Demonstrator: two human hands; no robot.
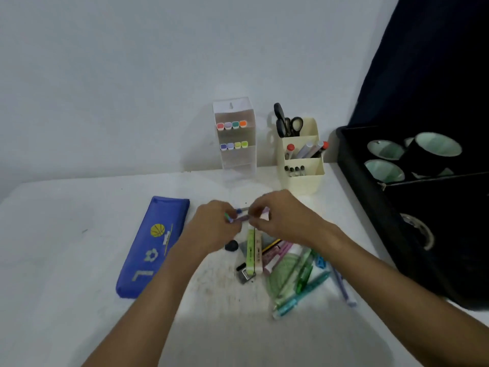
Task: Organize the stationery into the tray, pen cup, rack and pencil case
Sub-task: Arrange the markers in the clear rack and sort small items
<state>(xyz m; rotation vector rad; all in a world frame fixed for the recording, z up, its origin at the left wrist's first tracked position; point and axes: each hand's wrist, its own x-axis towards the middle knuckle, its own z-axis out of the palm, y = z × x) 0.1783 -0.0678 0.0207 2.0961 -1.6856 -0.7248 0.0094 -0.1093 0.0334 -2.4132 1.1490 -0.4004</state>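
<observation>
Two hands hold small markers above a heap of stationery on a white table.

The left hand [214, 229] and right hand [277, 218] meet just behind the heap [280, 263], their fingers curled round a few thin markers [242, 215] held between them. The heap holds highlighters, pens and a green protractor [284, 271]. Left of the heap lies a blue pencil case [148, 250]. Behind the heap, against the wall, stands a clear rack [235, 139] with two rows of coloured markers, and to the rack's right a cream pen cup [303, 165] holding black scissors [287, 123] and pens. Right of the heap sits a black tray [370, 197] with tape rolls.
</observation>
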